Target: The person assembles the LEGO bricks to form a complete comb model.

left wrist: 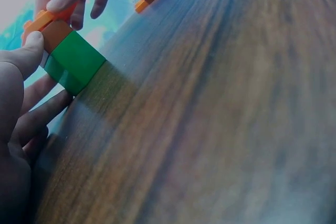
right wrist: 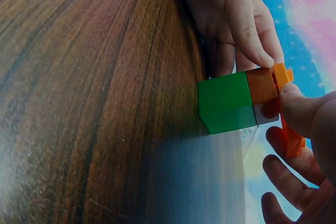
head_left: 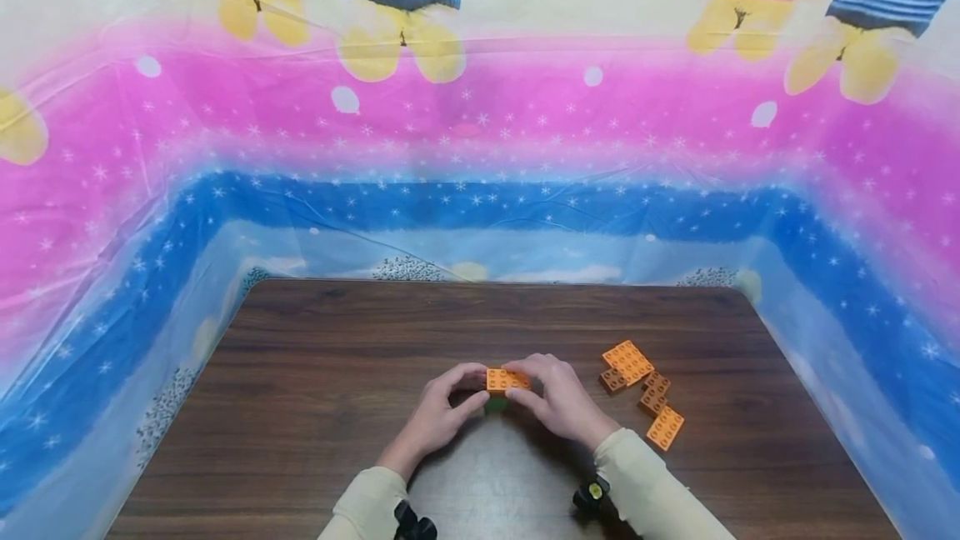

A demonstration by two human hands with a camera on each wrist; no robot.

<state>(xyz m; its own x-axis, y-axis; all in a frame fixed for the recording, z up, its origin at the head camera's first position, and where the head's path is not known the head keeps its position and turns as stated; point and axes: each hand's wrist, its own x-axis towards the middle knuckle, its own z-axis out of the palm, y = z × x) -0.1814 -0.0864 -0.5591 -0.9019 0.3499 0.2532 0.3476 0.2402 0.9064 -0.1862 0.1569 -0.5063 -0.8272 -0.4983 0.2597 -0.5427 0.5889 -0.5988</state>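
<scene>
A small stack of toy building bricks stands on the table in front of me. Its base is a green brick [right wrist: 226,100], with a brown brick [right wrist: 261,86] and a pale greyish piece on top of it. Over these lies a thin orange studded brick [head_left: 504,379], seen edge-on in the right wrist view. My right hand [head_left: 561,394] pinches the orange brick between thumb and fingers. From the other side my left hand [head_left: 442,408] grips the stack, its thumb near the brown brick's top and its fingers behind. Fingers hide part of the far side.
On the dark wooden table [head_left: 315,373], to the right, lie a large orange brick [head_left: 628,359] touching a brown brick [head_left: 612,381], another brown brick [head_left: 653,397] and an orange brick [head_left: 665,428]. A patterned cloth [head_left: 480,207] hangs around the table's back and sides.
</scene>
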